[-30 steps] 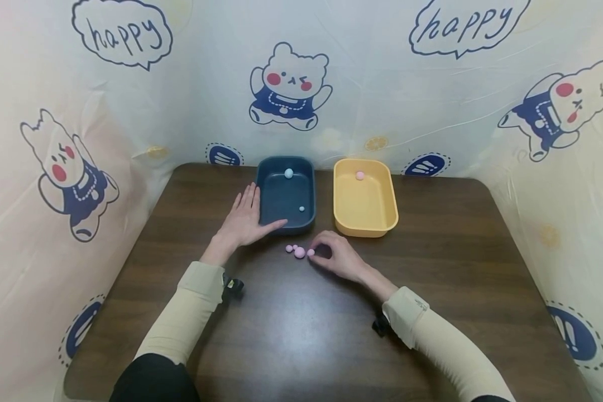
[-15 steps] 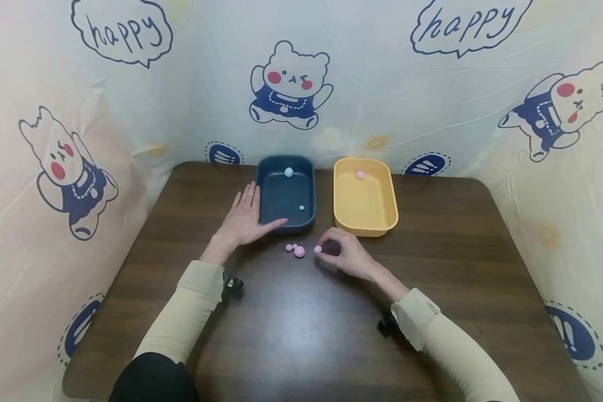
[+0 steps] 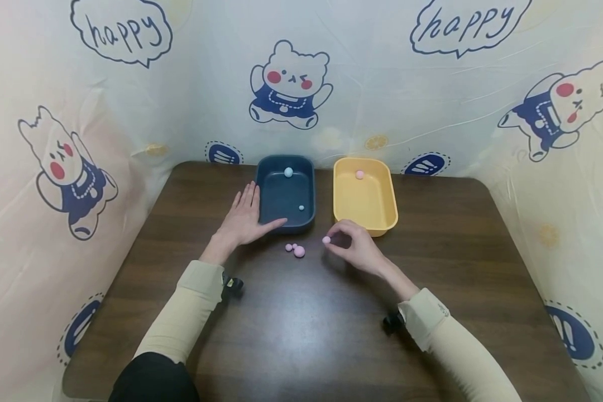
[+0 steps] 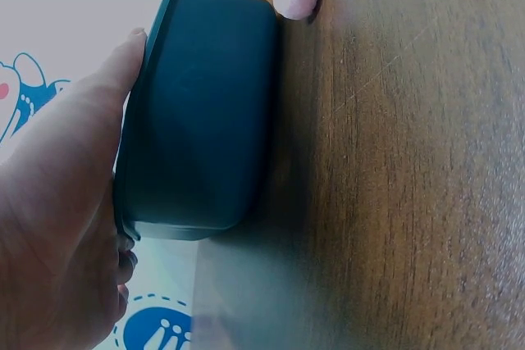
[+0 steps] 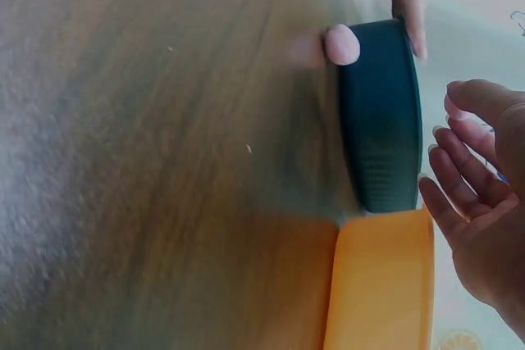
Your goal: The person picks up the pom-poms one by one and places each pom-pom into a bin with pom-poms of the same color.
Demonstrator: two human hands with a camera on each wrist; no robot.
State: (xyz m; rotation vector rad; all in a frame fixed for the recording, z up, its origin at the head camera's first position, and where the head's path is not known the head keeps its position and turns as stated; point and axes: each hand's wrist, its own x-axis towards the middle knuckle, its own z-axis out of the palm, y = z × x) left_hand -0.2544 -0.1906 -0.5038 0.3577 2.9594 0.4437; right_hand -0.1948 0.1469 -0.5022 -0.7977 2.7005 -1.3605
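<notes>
My left hand (image 3: 241, 220) lies against the left side and front rim of a dark blue bin (image 3: 283, 192), fingers straight and thumb stretched along the near edge. Between thumb and forefinger, my right hand (image 3: 354, 245) pinches a small pink ball (image 3: 326, 240), just in front of the yellow bin (image 3: 364, 204); its other fingers are loosely bent in the right wrist view. On the table before the blue bin sit a larger pink ball (image 3: 299, 252) and two smaller ones. Inside the blue bin are two pale blue balls (image 3: 288, 172). One pink ball (image 3: 359, 175) lies at the yellow bin's far end.
Both bins stand side by side near the back edge of a dark wooden table (image 3: 281, 335), a narrow gap between them. Behind and around hangs a pale printed curtain (image 3: 382, 84) with cartoon bears. Each wrist carries a small black camera (image 3: 235, 287).
My right hand has picked a pink ball out of the cluster on the table and carried it up and rightward to the yellow bin's front. The left hand has stayed put.
</notes>
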